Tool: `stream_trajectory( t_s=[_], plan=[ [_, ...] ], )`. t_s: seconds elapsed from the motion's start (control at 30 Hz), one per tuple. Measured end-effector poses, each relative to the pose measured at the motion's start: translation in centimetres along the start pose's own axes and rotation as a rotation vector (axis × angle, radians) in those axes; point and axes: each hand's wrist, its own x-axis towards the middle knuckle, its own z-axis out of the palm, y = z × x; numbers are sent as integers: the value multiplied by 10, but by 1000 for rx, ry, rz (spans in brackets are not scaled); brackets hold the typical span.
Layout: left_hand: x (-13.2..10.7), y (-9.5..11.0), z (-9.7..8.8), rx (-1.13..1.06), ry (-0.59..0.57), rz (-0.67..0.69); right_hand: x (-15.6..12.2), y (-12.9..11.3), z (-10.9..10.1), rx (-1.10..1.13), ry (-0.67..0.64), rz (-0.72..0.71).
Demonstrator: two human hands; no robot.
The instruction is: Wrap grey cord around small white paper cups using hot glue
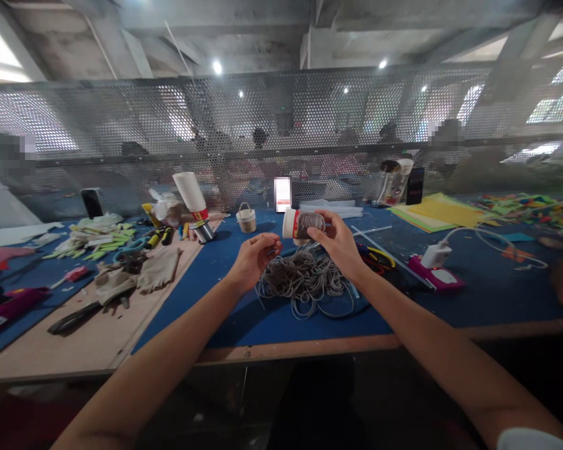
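My right hand (pixel 338 242) grips a white paper cup (pixel 298 224) lying on its side, partly wrapped in grey cord. My left hand (pixel 256 257) is pinched on a strand of the same grey cord, just left of the cup. Below both hands a loose tangle of grey cord (pixel 304 282) lies on the blue mat (pixel 478 290). Both hands hover a little above the mat, close together.
A stack of white cups (pixel 191 194), a small woven basket (pixel 246 218), gloves (pixel 141 273), black scissors (pixel 77 317) and pens lie to the left. A pink glue gun with white charger (pixel 435 267) sits right. Yellow paper sheets (pixel 438 210) lie far right. A perforated metal screen (pixel 281 119) backs the table.
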Motion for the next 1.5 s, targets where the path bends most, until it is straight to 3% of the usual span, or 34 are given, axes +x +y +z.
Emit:
stream_trajectory(
  t_s=[0.33, 0.6, 1.1, 1.3, 1.5],
  plan=[
    [2, -6, -3, -2, -5, -16, 2, 7, 0, 64, -11, 1],
    [3, -5, -2, 28, 67, 11, 1, 8, 1, 112, 5, 21],
    [2, -6, -3, 41, 2, 12, 2, 10, 1, 108, 23, 48],
    [6, -3, -6, 0, 94, 35, 3, 17, 0, 39, -34, 100],
    [6, 2, -6, 58, 192, 128, 3, 23, -4, -312, -93, 102]
  ],
)
